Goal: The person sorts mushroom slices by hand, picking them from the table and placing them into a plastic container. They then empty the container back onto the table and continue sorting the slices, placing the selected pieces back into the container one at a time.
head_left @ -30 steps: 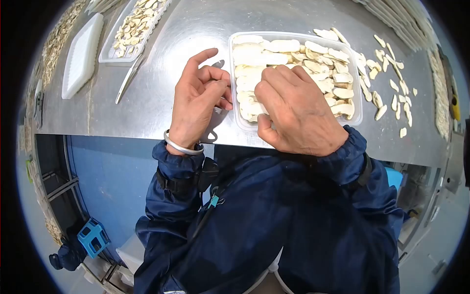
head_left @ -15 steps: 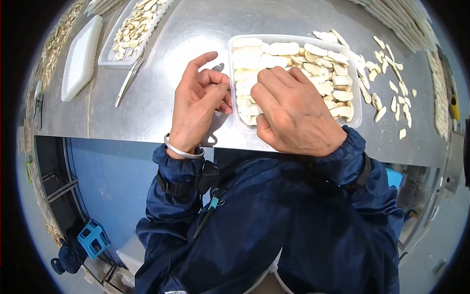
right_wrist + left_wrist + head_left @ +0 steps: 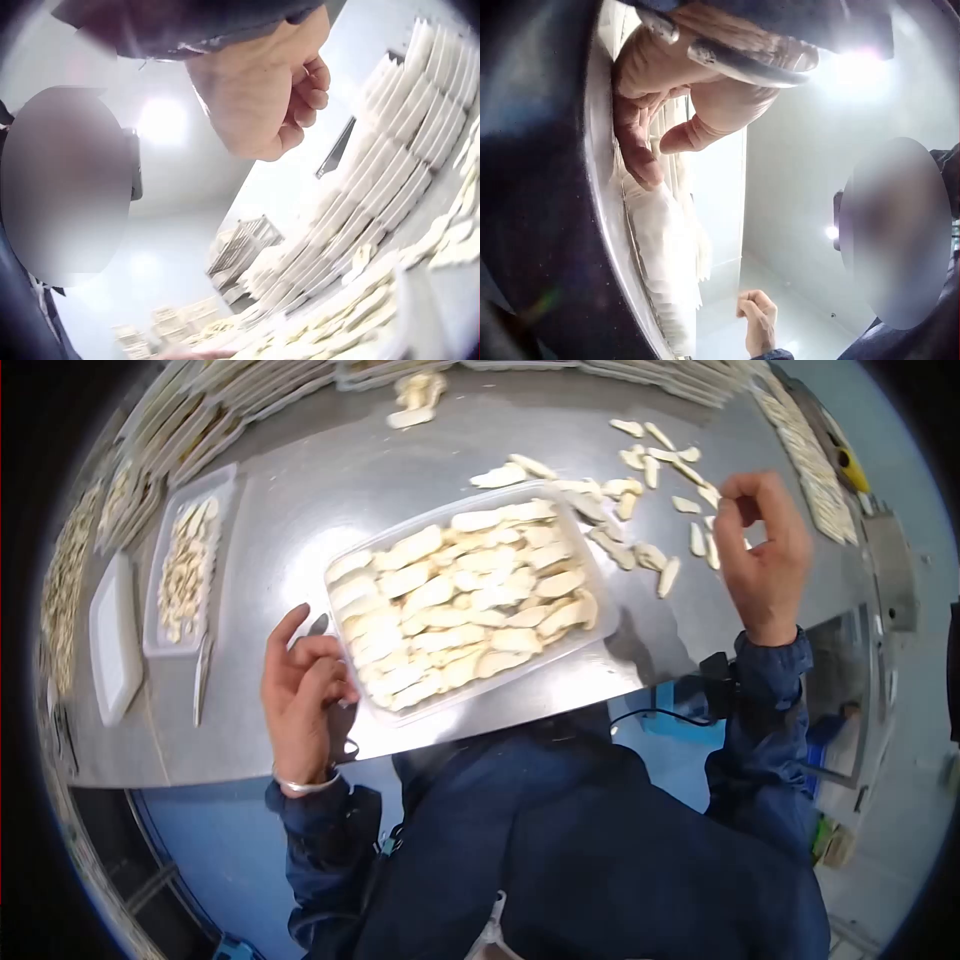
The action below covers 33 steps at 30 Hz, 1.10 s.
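A clear plastic tray (image 3: pixel 600 628) filled with rows of pale mushroom slices (image 3: pixel 480 590) lies in front of me in the head view. My left hand (image 3: pixel 303 695) is at its left side, fingers loosely bent, fingertips right at the rim. In the left wrist view the left hand's (image 3: pixel 675 112) thumb and fingers are apart with nothing between them. Raised at the right, my right hand (image 3: pixel 768 560) is clear of the tray, near loose mushroom slices (image 3: pixel 650 555). The right wrist view shows this hand's (image 3: pixel 262 105) fingers loosely curled, with no slice visible in them.
A knife (image 3: pixel 202 678) lies left, beside a smaller tray (image 3: pixel 150 630) of slices and a white tray (image 3: pixel 117 645). Stacked trays (image 3: pixel 190 440) line the back of the steel table (image 3: pixel 290 510). A small pile of slices (image 3: pixel 415 400) sits at the far edge.
My right hand has lifted from the slices in the tray and swung right, past the loose slices. The head view has shifted and turned. The left hand has stayed beside the tray.
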Each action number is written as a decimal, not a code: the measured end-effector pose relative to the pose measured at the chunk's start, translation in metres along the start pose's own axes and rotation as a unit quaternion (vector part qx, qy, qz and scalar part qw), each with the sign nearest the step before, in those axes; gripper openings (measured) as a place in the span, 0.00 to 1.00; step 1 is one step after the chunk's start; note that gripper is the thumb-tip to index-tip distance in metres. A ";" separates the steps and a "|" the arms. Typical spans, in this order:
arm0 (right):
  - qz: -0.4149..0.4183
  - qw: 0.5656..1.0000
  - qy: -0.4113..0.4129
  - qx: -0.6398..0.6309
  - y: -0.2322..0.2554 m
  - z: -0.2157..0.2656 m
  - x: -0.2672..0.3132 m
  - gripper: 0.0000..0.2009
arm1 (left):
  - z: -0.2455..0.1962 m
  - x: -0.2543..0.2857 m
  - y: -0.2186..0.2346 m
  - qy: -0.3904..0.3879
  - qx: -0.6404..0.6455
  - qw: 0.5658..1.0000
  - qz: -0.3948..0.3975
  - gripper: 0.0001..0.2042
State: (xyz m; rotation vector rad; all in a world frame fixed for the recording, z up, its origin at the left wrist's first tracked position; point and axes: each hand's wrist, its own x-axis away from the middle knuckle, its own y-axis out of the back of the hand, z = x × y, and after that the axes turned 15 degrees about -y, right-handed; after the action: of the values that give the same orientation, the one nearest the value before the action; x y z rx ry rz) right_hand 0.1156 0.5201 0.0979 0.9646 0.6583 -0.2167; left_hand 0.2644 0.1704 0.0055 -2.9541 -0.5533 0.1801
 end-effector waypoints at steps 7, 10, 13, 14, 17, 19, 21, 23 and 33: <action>0.036 0.976 -0.134 0.170 0.043 -0.114 0.014 0.05 | -0.001 0.001 0.004 0.000 0.000 1.000 -0.009 0.26; 0.112 0.960 -0.185 0.177 0.038 -0.141 0.024 0.06 | -0.003 0.002 0.012 -0.006 -0.040 0.999 -0.017 0.26; 0.150 0.950 -0.207 0.179 0.028 -0.147 0.023 0.07 | -0.002 0.003 0.020 -0.010 -0.069 0.998 -0.009 0.25; 0.160 0.950 -0.202 0.174 0.027 -0.150 0.021 0.07 | -0.002 0.005 0.020 -0.008 -0.079 0.997 -0.002 0.25; 0.209 0.945 -0.191 0.165 0.017 -0.145 0.019 0.07 | -0.001 0.005 0.022 -0.007 -0.086 0.996 -0.008 0.25; 0.231 0.941 -0.188 0.162 0.009 -0.138 0.018 0.08 | 0.000 0.005 0.019 -0.005 -0.080 0.996 -0.028 0.25; 0.237 0.939 -0.191 0.158 0.005 -0.128 0.021 0.09 | 0.001 0.005 0.020 -0.007 -0.085 0.996 -0.027 0.25; 0.232 0.948 -0.144 0.164 0.001 -0.128 0.023 0.10 | 0.002 0.004 0.021 -0.010 -0.085 0.996 -0.024 0.25; 0.213 0.965 0.001 0.152 -0.013 -0.132 0.026 0.11 | 0.000 0.004 0.019 -0.017 -0.084 0.996 -0.025 0.25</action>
State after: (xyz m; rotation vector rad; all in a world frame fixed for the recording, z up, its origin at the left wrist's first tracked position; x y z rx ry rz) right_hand 0.0742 0.6234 0.0209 1.3771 0.4104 0.0691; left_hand 0.2749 0.1549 0.0018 -3.1014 -0.6778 0.1872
